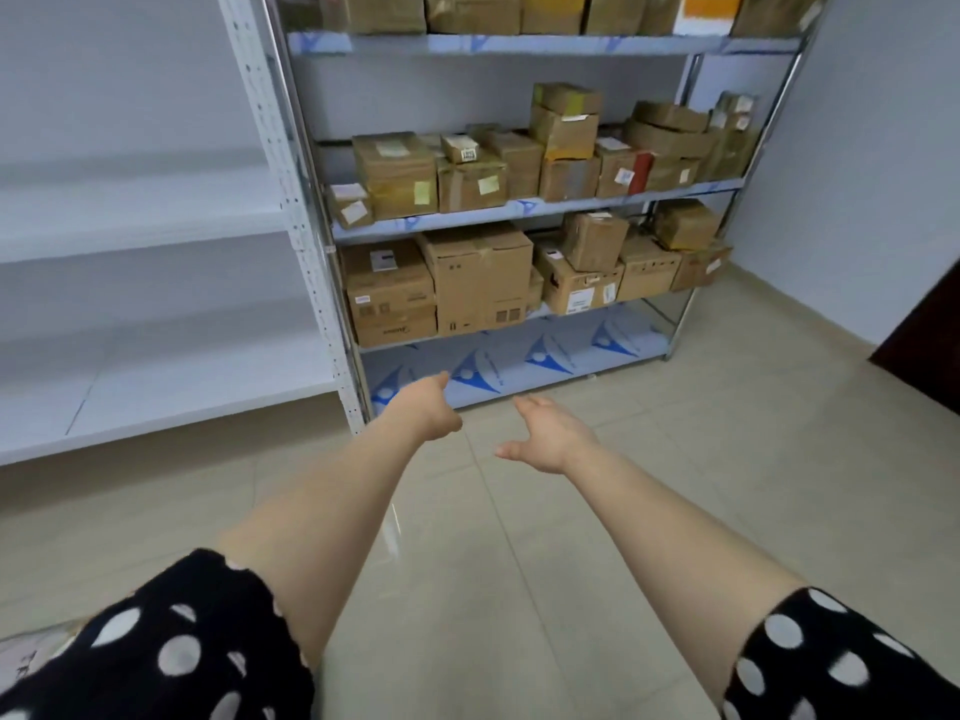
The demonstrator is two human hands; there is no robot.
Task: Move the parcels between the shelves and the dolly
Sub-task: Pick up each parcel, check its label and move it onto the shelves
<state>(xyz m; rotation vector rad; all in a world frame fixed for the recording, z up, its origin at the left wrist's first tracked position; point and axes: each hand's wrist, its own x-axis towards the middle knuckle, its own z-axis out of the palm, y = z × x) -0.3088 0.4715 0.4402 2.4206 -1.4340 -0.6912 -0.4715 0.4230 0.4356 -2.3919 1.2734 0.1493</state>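
A metal shelf rack stands ahead, loaded with several brown cardboard parcels on its upper levels. A big carton and a stacked carton sit on the second level from the floor. The bottom level, covered with blue-printed film, holds nothing. Both my arms stretch forward over the floor toward that bottom level. My left hand and my right hand hold nothing, fingers relaxed, the right palm facing left. No dolly is in view.
A white shelf unit with bare boards fills the left side. Pale floor tiles spread in front of the racks. A dark door edge shows at the right. Something pale and printed lies at the lower left corner.
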